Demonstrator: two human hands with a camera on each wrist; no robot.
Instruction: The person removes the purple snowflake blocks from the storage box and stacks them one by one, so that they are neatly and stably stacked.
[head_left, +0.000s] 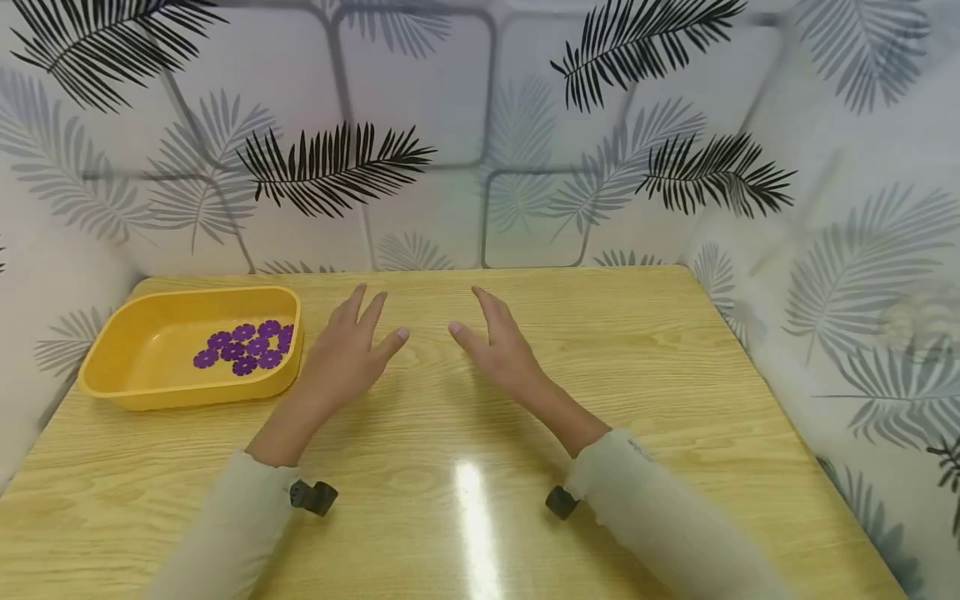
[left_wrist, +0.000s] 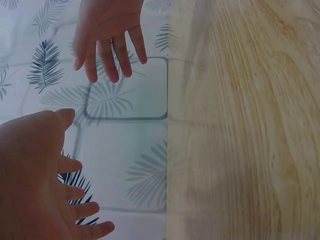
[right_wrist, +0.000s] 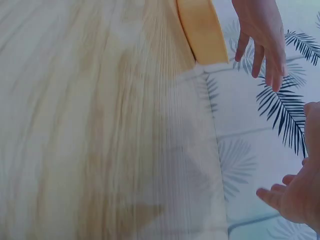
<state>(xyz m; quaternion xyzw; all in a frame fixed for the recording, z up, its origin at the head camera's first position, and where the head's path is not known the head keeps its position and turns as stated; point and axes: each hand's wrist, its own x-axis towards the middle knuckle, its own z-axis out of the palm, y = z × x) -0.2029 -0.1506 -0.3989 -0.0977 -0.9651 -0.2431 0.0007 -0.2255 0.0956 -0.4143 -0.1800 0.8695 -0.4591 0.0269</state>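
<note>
Both of my hands hover over the wooden table, palms facing one another, with a gap between them. The left hand [head_left: 347,354] has its fingers spread and holds nothing; it is just right of a yellow plastic basin [head_left: 142,392]. Inside that basin, toward its right end, lie several purple flower-shaped pieces [head_left: 243,365]. My right hand [head_left: 504,346] is likewise spread and bare, over the middle of the table. In the left wrist view, the left hand [left_wrist: 30,175] shows at lower left, with the right hand [left_wrist: 110,25] across from it.
The light wood table [head_left: 675,367] ends at a back wall covering [head_left: 420,217] printed with leaves, which also lines the sides. Dark small wrist cameras [head_left: 315,497] sit at the cuffs of light sleeves [head_left: 232,525]. A bright reflection crosses the table's front middle.
</note>
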